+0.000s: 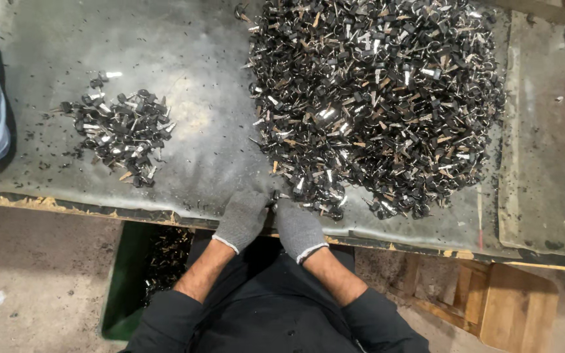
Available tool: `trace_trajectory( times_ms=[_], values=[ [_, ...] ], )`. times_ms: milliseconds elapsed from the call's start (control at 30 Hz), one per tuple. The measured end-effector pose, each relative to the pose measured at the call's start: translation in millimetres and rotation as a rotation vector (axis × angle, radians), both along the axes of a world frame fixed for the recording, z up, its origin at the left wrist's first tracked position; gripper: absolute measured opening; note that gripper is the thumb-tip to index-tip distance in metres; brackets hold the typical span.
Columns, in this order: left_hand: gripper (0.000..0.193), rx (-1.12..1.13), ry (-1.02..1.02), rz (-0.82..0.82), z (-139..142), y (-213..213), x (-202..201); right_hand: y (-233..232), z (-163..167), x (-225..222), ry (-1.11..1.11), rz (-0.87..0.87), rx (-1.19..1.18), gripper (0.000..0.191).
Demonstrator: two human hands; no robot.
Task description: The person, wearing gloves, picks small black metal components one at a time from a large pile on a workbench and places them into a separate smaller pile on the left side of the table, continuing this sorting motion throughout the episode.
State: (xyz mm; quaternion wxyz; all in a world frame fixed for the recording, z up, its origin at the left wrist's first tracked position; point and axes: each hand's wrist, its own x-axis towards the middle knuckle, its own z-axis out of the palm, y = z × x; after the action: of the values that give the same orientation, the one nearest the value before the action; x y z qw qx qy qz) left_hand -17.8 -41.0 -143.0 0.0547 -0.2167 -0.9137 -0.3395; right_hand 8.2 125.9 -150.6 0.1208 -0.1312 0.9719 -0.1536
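Down below my head camera, my left hand [242, 219] and right hand [297, 229], both in grey gloves, meet at the near edge of the bench [191, 137], fingers curled together on a small part I cannot make out. Touching them is the big pile of black clips [374, 98]; a smaller pile [122, 131] lies well apart to the left.

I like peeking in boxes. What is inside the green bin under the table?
Inside the green bin, small dark pieces like those in the big pile show near its top. The table edge and the person's left arm cover the rest, so how full it is stays hidden.
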Motion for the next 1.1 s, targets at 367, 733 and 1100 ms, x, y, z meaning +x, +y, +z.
trace_trajectory(
  times_ms=[367,733,1100],
  values=[
    [0.014,-0.056,0.003,0.039,-7.1,3.4,1.1,-0.3,-3.5,-1.7,-0.066,-0.095,0.064,0.019],
    [0.017,0.06,-0.012,0.064,3.5,4.7,11.0,-0.3,33.0,-10.3,-0.261,-0.132,0.002,0.031],
    [0.034,0.196,0.034,0.101,-1.2,10.3,22.2,4.3,8.8,5.7,-0.04,-0.031,-0.043,0.017]
  ],
)
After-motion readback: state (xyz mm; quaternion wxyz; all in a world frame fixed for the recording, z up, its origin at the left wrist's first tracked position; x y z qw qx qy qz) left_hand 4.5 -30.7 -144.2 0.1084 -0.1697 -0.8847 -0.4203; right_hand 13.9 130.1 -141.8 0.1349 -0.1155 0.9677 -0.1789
